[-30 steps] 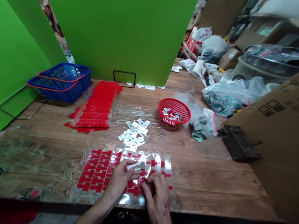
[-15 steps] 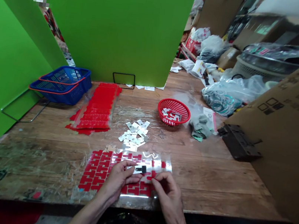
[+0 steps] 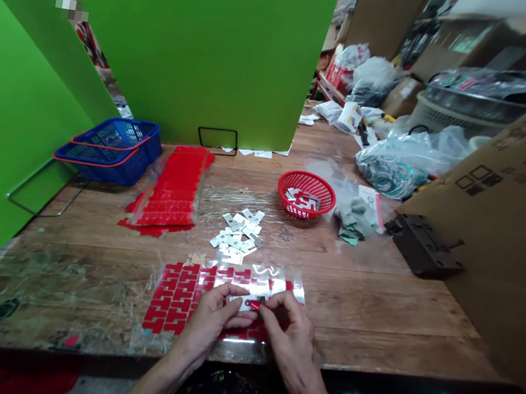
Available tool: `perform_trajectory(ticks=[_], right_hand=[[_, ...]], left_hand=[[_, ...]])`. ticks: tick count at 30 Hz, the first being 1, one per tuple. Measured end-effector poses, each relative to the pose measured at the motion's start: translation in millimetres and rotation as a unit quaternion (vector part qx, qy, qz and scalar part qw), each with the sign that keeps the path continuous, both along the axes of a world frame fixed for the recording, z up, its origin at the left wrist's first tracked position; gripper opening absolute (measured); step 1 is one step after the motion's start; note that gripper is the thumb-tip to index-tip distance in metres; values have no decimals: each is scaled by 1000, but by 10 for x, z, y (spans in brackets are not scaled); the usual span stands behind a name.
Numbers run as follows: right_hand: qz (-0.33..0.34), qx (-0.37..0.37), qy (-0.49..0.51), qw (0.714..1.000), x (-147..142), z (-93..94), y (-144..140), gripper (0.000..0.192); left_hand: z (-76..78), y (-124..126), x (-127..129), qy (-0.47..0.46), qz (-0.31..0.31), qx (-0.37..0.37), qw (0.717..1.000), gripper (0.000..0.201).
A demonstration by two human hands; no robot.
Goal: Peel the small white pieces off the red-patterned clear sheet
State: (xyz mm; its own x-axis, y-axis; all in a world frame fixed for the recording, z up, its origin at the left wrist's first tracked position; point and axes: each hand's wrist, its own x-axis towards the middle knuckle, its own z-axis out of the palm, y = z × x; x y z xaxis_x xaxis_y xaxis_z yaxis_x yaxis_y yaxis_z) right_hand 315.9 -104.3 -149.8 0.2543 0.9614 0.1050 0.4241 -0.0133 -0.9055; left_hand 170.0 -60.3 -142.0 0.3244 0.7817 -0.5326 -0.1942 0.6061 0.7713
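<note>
Plate (image 3: 238, 299): at 6 o'clock, over the sheet (image 3: 184, 290), pinched in left hand (image 3: 210, 314). Change: right hand (image 3: 292, 334), at 3 o'clock of plate half a second ago, has closed in, red piece (image 3: 255, 305) pinched at plate's 3 o'clock end; contact unclear. Judged: placing step. Plate flat, slim, pale, dark spot beside red.

The hands (image 3: 213, 311) partly hide the red-patterned sheet (image 3: 171, 298); the right edge crops the carton (image 3: 510, 227).
</note>
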Motion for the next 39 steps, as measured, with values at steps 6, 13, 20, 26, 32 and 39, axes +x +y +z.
perform_trajectory(ticks=[6,13,20,26,32,39], right_hand=[[11,-19,-24,999,-28,26,2,9],[9,-18,-28,999,-36,30,-7,9],[15,-14,-16,1000,-39,26,-12,8],[18,-17,-25,999,-55,15,-4,8],[14,-4,-35,999,-73,-15,-7,9],[9,5,-33,999,-85,-18,-2,10]], left_hand=[[-15,-27,8,11,-10,0,1000,25],[3,-9,39,5,-2,-10,1000,27],[46,-16,54,0,2,-21,1000,24],[50,-11,54,7,3,-15,1000,27],[57,-20,47,13,0,-9,1000,26],[53,-35,55,15,1,-3,1000,29]])
